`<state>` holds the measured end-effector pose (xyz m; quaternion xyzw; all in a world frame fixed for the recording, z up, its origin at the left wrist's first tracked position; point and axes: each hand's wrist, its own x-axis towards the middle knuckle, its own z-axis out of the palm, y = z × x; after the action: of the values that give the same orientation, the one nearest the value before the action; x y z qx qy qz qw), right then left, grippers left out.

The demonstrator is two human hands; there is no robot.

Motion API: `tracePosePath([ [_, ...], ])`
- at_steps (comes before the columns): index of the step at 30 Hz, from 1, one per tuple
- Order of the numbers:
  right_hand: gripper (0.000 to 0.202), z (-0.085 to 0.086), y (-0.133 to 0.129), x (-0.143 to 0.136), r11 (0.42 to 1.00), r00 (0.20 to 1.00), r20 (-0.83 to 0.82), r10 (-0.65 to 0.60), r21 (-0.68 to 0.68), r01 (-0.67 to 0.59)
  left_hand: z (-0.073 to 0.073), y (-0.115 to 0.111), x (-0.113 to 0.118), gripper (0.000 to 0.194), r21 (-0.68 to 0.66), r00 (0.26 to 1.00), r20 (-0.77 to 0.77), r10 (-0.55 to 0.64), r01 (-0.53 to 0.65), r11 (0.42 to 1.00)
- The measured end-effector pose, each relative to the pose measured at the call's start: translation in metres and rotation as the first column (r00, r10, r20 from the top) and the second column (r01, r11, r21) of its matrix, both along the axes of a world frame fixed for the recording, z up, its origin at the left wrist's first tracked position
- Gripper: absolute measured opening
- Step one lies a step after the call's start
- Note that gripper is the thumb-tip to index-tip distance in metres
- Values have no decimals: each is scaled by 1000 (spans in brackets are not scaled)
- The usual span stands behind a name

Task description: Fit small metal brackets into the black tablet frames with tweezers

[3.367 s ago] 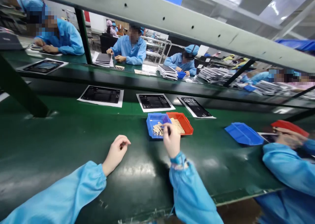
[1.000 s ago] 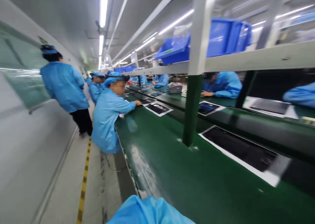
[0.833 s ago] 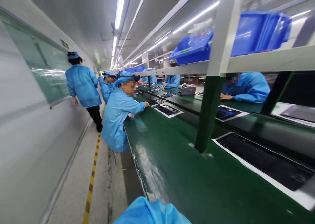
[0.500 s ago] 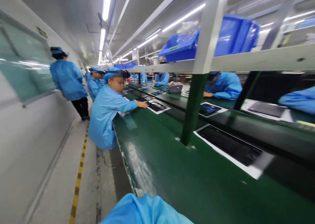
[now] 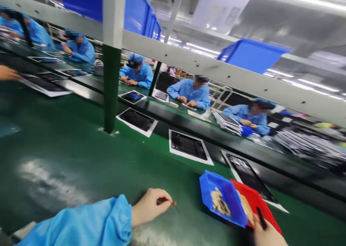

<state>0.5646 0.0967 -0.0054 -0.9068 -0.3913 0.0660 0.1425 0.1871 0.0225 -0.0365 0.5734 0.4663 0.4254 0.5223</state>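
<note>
1. Pinches a small amber piece over the green bench, left hand with fingertips together on it.
2. Holds a slim dark tool in the right hand, fingers closed on it, at the near end of the red bin.
3. Shows tan pieces in that and the adjoining blue bin.
4. Beyond, shows black panels on white sheets.

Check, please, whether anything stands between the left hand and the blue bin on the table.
Nothing visible does: only green tabletop shows between the left hand and the blue bin. The right hand is beyond, at the red bin.
</note>
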Motion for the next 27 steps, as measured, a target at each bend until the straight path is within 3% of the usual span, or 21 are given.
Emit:
tracePosePath([
  [1,30,2,-1,-2,1000,1000,24,-17,27,16,1,-1,0,19,-50,999,41,-23,25,998],
  [2,38,4,-3,-11,982,993,112,28,185,-48,2,-2,0,19,-86,996,74,-40,47,995],
  [3,42,4,-6,-25,892,964,246,100,407,-197,2,-3,1,19,-102,994,92,-51,60,993],
  [4,42,3,-10,-44,729,914,375,153,581,-360,2,-4,1,19,-100,995,85,-53,61,993],
  [5,37,2,-17,-66,548,857,467,219,668,-504,2,-5,0,18,-82,997,53,-55,60,995],
  [6,31,1,-25,-90,430,812,487,322,689,-584,2,-5,0,19,-61,998,9,-59,60,996],
  [7,26,-1,-34,-115,379,781,419,463,704,-601,2,-6,-1,20,-35,997,-33,-65,64,997],
  [8,23,-3,-44,-140,370,709,313,632,682,-631,2,-7,-1,21,-9,996,-63,-70,70,998],
  [10,22,-8,-62,-180,365,471,26,882,595,-716,2,-7,-3,25,13,995,-60,-80,81,997],
  [12,23,-14,-74,-203,371,276,-251,928,536,-759,2,-7,-4,25,-2,997,-20,-74,74,997],
  [13,23,-17,-78,-209,392,239,-339,910,516,-762,2,-7,-4,22,-10,997,-19,-70,70,998],
  [17,24,-27,-79,-208,512,299,-454,839,475,-715,4,-7,-4,13,-12,992,-93,-85,84,996],
  [20,27,-30,-77,-205,559,310,-499,809,492,-667,5,-8,-5,11,36,983,-169,-77,84,996],
  [23,25,-29,-78,-208,554,310,-484,818,519,-652,4,-9,-6,8,178,955,-294,-39,95,979],
  [27,21,-26,-77,-211,484,307,-386,870,547,-683,-1,-9,-5,11,293,938,-345,16,91,952],
])
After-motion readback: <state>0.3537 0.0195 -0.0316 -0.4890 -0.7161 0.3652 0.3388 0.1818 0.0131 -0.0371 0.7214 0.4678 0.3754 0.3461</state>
